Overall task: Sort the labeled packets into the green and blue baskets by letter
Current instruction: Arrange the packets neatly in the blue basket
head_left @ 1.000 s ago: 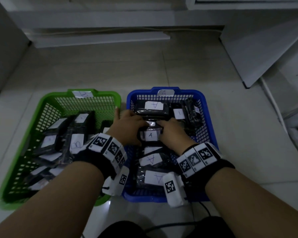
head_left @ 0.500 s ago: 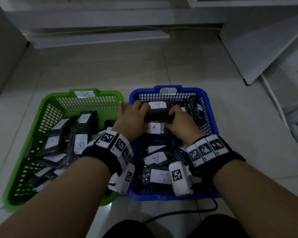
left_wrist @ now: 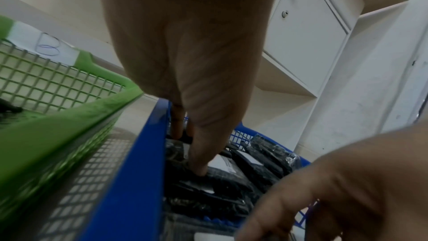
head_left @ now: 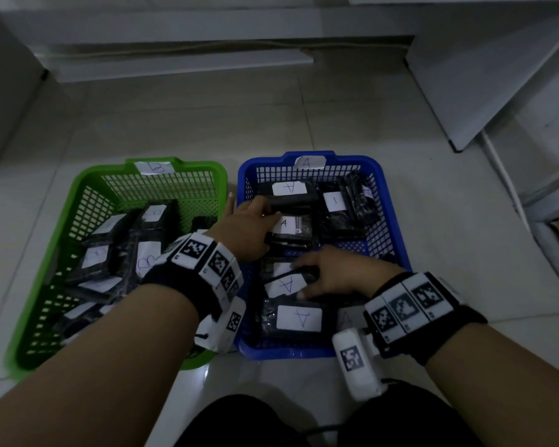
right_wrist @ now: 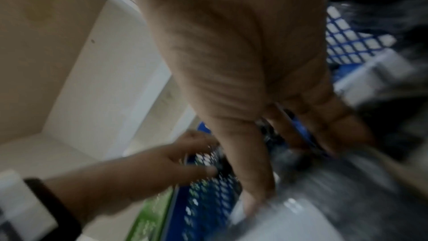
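Note:
Two baskets sit side by side on the floor. The green basket (head_left: 188, 166) on the left, tagged B, holds several black packets with white labels. The blue basket (head_left: 380, 169), tagged A, holds several A-labeled packets. My left hand (head_left: 252, 227) is in the middle of the blue basket. Its thumb and fingers grip a black packet with an A and a barcode (head_left: 289, 224). The left wrist view shows its thumb (left_wrist: 199, 166) pressing on that stack. My right hand (head_left: 323, 277) is nearer me, pinching another A packet (head_left: 283, 285) by its edge. The right wrist view of it is blurred.
White cabinets and a low shelf (head_left: 175, 64) line the far wall. A white board (head_left: 484, 79) leans at the right, with a pale pipe (head_left: 501, 175) beside it. Tiled floor (head_left: 191, 124) lies beyond the baskets. A dark cable (head_left: 317, 430) and my dark clothing are at the bottom.
My right hand has pulled back from the middle of the blue basket to its near part and now pinches a different A packet. The left hand stays on the middle stack.

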Motion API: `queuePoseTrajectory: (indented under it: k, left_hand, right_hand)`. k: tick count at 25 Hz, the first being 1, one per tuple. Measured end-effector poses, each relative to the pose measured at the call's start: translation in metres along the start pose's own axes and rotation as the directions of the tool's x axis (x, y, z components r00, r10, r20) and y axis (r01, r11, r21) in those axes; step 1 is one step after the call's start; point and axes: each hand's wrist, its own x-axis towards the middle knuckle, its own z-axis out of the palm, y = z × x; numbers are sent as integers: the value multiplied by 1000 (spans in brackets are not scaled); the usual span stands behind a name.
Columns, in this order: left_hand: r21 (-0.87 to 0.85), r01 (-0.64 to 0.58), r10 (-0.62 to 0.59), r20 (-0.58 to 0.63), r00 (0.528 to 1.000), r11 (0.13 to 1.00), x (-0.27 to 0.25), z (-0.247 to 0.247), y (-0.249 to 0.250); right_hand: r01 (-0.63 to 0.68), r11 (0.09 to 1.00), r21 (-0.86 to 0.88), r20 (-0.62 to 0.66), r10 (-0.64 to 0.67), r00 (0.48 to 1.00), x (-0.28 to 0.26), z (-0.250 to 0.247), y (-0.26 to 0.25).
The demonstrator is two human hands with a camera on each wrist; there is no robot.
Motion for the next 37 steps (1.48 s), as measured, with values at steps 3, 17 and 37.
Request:
queuePoseTrajectory:
  k: [3, 17, 37]
  left_hand:
    - [-57, -85, 76, -135, 988, 995, -7, 0, -2]
    - [-7, -140, 140, 54, 989, 990, -27, 4, 22]
    - [-71, 91, -99, -122, 988, 993, -30, 4, 25]
  right_hand:
    - [-50, 998, 41, -114, 54, 992, 7, 11, 2]
    - [-75, 995, 68, -506, 99, 857, -25, -1, 26]
    - [110, 857, 503, -609, 262, 749, -56, -31, 37]
